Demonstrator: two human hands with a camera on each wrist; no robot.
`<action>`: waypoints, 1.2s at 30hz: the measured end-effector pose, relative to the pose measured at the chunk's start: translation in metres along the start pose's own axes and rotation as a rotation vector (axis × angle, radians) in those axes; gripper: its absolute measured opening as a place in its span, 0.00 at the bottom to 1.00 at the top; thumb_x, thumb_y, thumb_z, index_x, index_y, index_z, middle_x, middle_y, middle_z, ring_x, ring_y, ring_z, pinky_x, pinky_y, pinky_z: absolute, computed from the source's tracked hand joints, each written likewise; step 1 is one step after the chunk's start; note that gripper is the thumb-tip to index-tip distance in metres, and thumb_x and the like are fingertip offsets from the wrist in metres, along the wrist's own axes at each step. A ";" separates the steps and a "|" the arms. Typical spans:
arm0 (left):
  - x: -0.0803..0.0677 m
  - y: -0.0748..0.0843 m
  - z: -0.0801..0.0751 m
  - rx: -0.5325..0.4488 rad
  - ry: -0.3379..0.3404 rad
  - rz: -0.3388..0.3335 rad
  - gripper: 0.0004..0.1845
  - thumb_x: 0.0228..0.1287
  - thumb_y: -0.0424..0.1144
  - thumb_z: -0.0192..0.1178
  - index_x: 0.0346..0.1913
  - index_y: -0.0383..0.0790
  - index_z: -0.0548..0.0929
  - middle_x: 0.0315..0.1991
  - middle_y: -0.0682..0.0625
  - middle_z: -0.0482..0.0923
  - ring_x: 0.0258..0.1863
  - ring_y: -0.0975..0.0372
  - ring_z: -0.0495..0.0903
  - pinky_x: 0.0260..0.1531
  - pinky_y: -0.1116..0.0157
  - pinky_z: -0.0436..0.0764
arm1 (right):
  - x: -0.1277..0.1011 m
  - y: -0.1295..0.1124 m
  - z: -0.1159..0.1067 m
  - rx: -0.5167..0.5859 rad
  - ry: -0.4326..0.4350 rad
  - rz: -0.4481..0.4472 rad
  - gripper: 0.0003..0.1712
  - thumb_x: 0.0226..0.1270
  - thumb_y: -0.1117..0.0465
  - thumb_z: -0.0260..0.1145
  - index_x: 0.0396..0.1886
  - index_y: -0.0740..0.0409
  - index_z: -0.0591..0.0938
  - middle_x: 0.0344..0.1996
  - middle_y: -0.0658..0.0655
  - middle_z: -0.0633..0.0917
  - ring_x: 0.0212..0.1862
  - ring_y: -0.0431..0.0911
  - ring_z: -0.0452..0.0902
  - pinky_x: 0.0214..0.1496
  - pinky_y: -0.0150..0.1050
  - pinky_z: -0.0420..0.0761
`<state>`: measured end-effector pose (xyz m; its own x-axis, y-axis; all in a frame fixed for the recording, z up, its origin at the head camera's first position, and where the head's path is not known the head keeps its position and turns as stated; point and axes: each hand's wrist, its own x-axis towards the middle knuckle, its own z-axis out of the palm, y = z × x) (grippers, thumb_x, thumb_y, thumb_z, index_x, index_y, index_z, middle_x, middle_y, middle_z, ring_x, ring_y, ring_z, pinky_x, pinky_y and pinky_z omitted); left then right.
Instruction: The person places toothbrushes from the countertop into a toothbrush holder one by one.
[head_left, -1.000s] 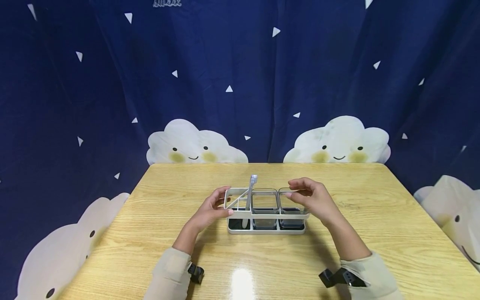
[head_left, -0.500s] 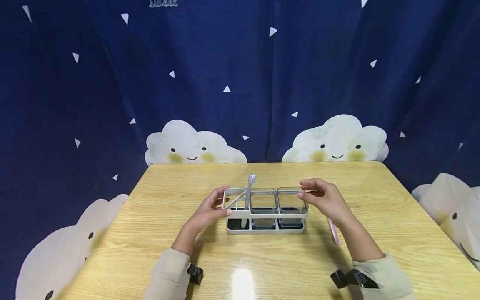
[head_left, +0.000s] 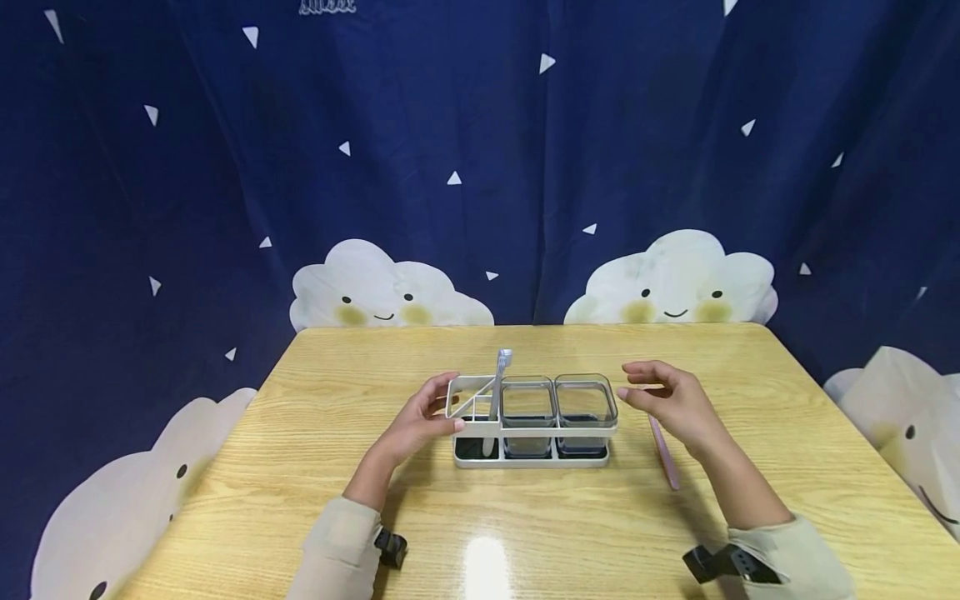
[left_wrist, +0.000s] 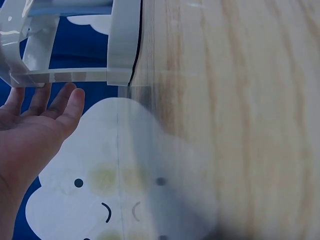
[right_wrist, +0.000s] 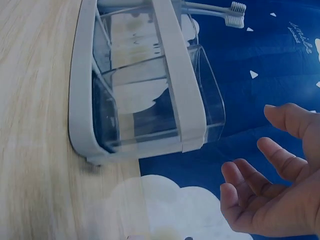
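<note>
I see L hand (head_left: 416, 427) gripping L end of white holder (head_left: 555, 432), thumb at front of upper frame, fingers round the side; L wrist cam has fingertips at the frame edge. R hand (head_left: 675, 407) spread, fingers loosely bent, nothing in it, just beside R cup (head_left: 587, 408), apart from it. Holder upright, approx. mid-tabletop (head_left: 375, 358), long side facing the wearer. Toothbrush (head_left: 497, 396) leans in L compartment, head above frame; I can't tell if 1 brush or 2. Ctr cup (head_left: 528, 408) and R cup, both clear + squarish, sit in the other 2 slots. Pink stick (head_left: 663, 454) lies on tabletop R of holder, far end near R hand. Bkgd: dk blue curtain (head_left: 450, 83) w/ smiling clouds (head_left: 675, 283).
</note>
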<state>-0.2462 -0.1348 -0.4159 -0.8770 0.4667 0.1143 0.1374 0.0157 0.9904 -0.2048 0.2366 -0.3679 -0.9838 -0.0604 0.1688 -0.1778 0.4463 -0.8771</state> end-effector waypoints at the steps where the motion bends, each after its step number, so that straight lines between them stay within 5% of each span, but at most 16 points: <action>1: -0.001 0.004 0.001 0.002 -0.004 0.000 0.40 0.55 0.26 0.62 0.70 0.32 0.54 0.63 0.30 0.57 0.63 0.38 0.55 0.60 0.51 0.61 | 0.000 0.002 -0.001 -0.001 0.000 0.007 0.28 0.62 0.53 0.66 0.58 0.64 0.73 0.51 0.66 0.75 0.46 0.55 0.76 0.42 0.38 0.77; 15: -0.002 0.005 0.001 0.003 -0.013 0.005 0.39 0.56 0.26 0.62 0.70 0.33 0.54 0.63 0.31 0.57 0.64 0.38 0.54 0.60 0.52 0.60 | -0.004 0.020 -0.014 -0.038 0.062 0.061 0.28 0.64 0.55 0.64 0.58 0.67 0.72 0.52 0.70 0.74 0.50 0.60 0.72 0.42 0.41 0.74; 36: -0.003 0.003 0.002 -0.003 -0.007 0.002 0.39 0.56 0.27 0.62 0.70 0.35 0.55 0.63 0.30 0.56 0.63 0.37 0.55 0.60 0.51 0.61 | -0.003 0.062 -0.024 -0.082 0.109 0.163 0.30 0.62 0.51 0.65 0.55 0.69 0.74 0.42 0.60 0.80 0.39 0.36 0.71 0.38 0.33 0.73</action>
<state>-0.2423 -0.1345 -0.4131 -0.8735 0.4729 0.1155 0.1375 0.0121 0.9904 -0.2119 0.2858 -0.4118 -0.9904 0.1134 0.0793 -0.0099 0.5138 -0.8579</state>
